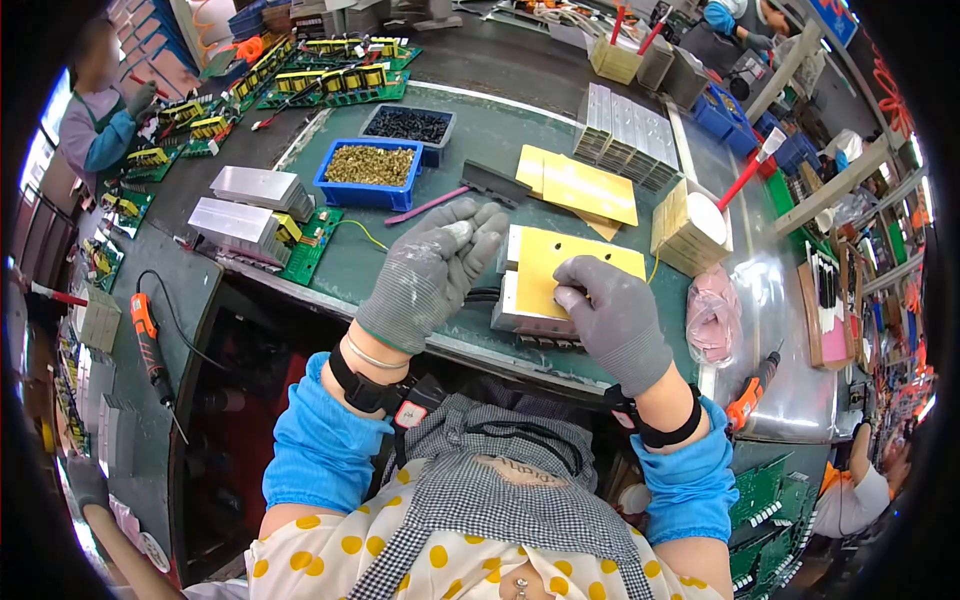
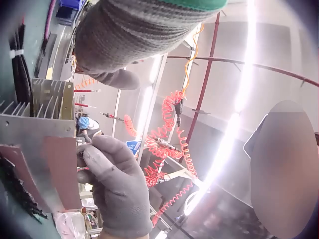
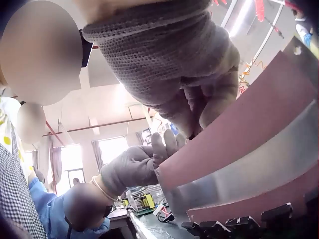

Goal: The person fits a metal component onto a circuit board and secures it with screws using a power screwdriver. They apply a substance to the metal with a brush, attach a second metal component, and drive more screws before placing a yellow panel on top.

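A finned metal heat sink (image 2: 37, 119) stands on the bench in front of me, with a yellow sheet (image 1: 533, 272) on top showing two dark spots. Over the sheet's near part, my gloved right hand (image 1: 615, 315) pinches a small dark piece (image 2: 81, 153) between thumb and fingertips; its kind is too small to make out. Left of the heat sink, my gloved left hand (image 1: 425, 270) is held raised with loosely curved fingers, and nothing shows in it. Pink pads (image 3: 249, 124) cover parts of the heat sink's near side.
Behind stand a blue bin (image 1: 350, 190) of brass-coloured small parts and a bin (image 1: 440, 150) of black ones. More yellow sheets (image 1: 590, 190), stacked metal heat sinks (image 1: 625, 135) and a container (image 1: 690, 225) with a red-handled brush lie right. An electric screwdriver (image 1: 755, 390) rests at right.
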`<action>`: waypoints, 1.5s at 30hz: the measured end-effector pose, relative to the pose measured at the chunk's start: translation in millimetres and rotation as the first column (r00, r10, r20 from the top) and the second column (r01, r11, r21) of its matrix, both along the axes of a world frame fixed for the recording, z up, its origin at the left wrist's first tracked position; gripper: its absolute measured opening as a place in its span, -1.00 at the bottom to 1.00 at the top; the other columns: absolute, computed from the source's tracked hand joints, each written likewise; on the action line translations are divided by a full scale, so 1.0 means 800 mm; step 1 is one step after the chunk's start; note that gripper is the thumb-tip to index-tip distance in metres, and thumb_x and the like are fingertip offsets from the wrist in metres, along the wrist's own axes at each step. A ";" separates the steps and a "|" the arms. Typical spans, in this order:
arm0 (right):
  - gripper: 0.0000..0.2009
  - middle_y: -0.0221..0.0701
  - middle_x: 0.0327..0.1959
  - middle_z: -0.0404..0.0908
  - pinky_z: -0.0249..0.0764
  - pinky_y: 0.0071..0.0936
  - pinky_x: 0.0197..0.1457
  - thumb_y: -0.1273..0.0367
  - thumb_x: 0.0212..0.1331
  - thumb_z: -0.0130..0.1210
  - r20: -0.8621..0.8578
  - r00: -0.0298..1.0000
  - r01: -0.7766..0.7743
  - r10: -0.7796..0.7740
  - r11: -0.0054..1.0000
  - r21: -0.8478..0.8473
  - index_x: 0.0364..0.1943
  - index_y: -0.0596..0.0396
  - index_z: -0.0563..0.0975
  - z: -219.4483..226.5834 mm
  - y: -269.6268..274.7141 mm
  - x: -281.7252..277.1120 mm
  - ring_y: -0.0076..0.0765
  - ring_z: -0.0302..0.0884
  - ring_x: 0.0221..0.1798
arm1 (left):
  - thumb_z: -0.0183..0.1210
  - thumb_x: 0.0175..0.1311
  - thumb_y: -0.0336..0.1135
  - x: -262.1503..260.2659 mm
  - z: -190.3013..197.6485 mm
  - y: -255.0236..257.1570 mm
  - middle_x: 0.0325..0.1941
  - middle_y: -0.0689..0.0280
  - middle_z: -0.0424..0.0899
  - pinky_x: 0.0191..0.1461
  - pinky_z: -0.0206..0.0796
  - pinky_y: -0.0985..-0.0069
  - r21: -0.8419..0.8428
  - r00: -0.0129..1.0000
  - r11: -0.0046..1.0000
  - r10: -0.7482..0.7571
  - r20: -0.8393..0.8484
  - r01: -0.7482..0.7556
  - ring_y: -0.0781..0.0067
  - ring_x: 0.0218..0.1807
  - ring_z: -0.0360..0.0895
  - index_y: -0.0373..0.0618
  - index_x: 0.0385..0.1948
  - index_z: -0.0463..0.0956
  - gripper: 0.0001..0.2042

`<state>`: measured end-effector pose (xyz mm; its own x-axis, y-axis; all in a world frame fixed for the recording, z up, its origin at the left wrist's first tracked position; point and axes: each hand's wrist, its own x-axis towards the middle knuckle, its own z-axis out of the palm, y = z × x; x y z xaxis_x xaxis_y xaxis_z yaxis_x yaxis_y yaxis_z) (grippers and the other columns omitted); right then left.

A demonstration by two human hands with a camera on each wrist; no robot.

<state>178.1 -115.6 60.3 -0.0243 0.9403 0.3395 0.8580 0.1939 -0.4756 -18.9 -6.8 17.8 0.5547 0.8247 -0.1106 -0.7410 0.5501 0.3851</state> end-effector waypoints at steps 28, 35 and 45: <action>-0.86 -0.25 -0.36 0.61 0.51 -0.22 -0.23 0.35 0.17 0.15 0.433 0.899 -0.046 0.060 0.998 -0.044 -0.24 0.04 0.50 0.007 -0.002 -0.015 -0.05 0.61 -0.25 | -0.11 0.51 -0.41 -0.002 -0.010 -0.004 0.22 0.03 0.52 0.10 0.59 0.52 0.062 0.987 0.987 -0.152 0.059 0.148 0.24 0.18 0.58 -0.36 0.14 0.36 -0.71; -0.80 -0.23 -0.29 0.65 0.56 -0.30 -0.19 0.42 0.16 0.20 -0.020 0.999 -0.022 0.026 0.987 0.160 -0.12 0.09 0.55 0.028 0.004 -0.001 -0.11 0.66 -0.21 | -0.01 0.53 -0.15 0.002 0.024 -0.019 -0.34 0.50 0.40 -0.47 0.22 0.91 0.084 0.958 0.968 -0.218 -0.183 0.237 0.84 -0.45 0.28 -0.17 0.01 0.43 -0.72; -0.74 -0.25 -0.29 0.65 0.56 -0.35 -0.14 0.57 0.13 0.16 -0.178 0.969 -0.091 0.170 0.920 0.380 -0.07 0.15 0.56 0.029 0.022 -0.034 -0.17 0.66 -0.22 | -0.09 0.56 -0.09 0.009 0.039 -0.034 -0.54 0.55 0.35 -0.58 0.01 0.79 0.199 0.887 0.932 -0.198 -0.417 0.302 0.79 -0.62 0.14 -0.11 -0.05 0.47 -0.70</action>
<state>151.0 -98.1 83.3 -0.0321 0.7416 0.6700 0.7054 0.4917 -0.5105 -11.6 -34.1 48.8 0.7022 0.6926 -0.1651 -0.3572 0.5433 0.7598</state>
